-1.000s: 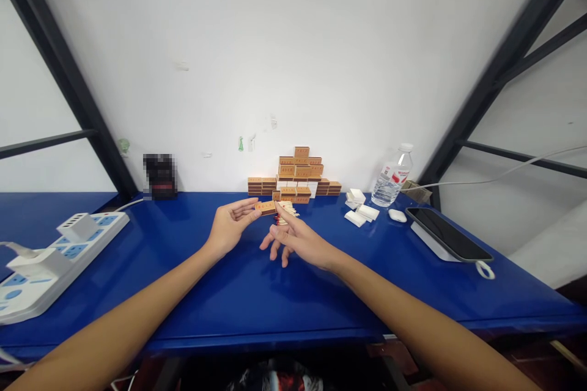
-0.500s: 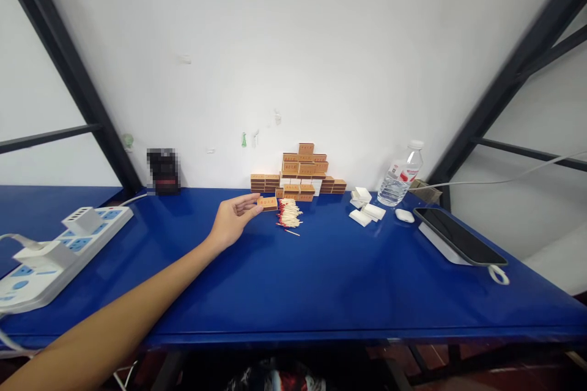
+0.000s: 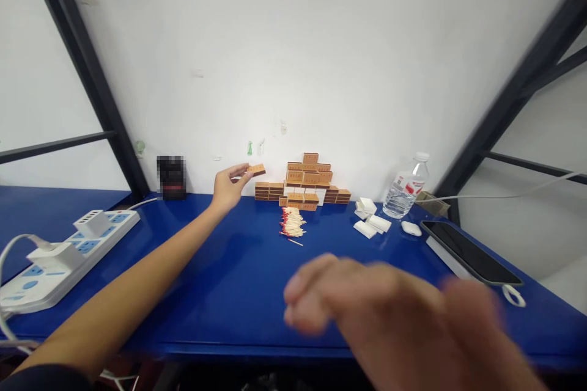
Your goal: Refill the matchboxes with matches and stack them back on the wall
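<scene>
Between its thumb and fingers my left hand [image 3: 228, 188] pinches an orange-brown matchbox [image 3: 257, 170], raised just above the left end of the stacked matchboxes [image 3: 308, 178] by the wall. A pile of red-tipped matches [image 3: 292, 222] lies on the blue table in front of that stack, one match [image 3: 296, 242] apart from it. Large and blurred in the foreground, my right hand [image 3: 389, 311] hovers over the near edge of the table. Motion smears its fingers, and nothing shows in them.
White matchbox trays [image 3: 370, 220] lie right of the matches. Beyond them are a water bottle [image 3: 406, 188], a small white case [image 3: 411, 229] and a phone [image 3: 470, 250]. A power strip [image 3: 68, 263] with plugs and cables occupies the left; a dark pixelated object [image 3: 171, 177] stands behind.
My left hand has lifted the matchbox off its place beside the matches, up and slightly left. My right hand has come into view at the lower right.
</scene>
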The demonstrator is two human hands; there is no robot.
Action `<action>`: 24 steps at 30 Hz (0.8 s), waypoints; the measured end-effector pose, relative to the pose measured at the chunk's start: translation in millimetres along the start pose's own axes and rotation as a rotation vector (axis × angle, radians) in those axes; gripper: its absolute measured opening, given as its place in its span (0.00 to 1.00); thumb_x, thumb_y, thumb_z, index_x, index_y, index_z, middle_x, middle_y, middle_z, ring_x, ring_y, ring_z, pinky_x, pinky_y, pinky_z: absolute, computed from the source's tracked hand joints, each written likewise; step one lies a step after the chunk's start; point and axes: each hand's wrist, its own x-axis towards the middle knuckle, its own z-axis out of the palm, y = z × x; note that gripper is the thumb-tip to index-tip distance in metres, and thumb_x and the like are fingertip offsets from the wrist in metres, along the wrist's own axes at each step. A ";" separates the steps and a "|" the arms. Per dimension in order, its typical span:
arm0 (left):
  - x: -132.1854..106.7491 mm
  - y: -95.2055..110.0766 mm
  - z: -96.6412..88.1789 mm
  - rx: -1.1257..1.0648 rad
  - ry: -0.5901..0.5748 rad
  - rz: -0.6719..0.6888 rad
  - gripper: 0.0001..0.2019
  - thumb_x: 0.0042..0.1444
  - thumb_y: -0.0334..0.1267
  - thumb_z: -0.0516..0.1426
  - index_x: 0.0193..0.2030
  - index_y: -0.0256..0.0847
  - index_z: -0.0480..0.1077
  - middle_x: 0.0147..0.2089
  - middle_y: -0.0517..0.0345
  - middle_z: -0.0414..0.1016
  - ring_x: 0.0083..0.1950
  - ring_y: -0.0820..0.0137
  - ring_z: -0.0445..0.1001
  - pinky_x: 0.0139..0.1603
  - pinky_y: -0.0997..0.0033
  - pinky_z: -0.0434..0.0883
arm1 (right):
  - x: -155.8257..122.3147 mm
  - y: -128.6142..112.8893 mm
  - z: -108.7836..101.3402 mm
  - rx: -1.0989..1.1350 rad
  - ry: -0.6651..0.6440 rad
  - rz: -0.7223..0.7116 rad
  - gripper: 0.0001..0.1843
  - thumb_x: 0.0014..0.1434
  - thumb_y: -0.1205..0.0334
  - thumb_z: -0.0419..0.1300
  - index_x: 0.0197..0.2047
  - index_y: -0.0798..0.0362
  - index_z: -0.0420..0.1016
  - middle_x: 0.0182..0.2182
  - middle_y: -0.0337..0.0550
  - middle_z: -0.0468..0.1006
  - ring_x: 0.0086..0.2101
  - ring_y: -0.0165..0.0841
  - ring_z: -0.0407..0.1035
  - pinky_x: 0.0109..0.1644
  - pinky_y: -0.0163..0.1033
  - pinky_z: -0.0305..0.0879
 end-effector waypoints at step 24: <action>23.7 -52.7 71.6 0.307 -0.209 0.164 0.08 0.60 0.37 0.63 0.45 0.38 0.80 0.46 0.49 0.82 0.43 0.64 0.80 0.49 0.63 0.77 | 56.8 172.7 -74.0 -0.851 -0.135 -0.053 0.12 0.73 0.62 0.56 0.38 0.53 0.78 0.35 0.44 0.81 0.39 0.35 0.73 0.46 0.40 0.66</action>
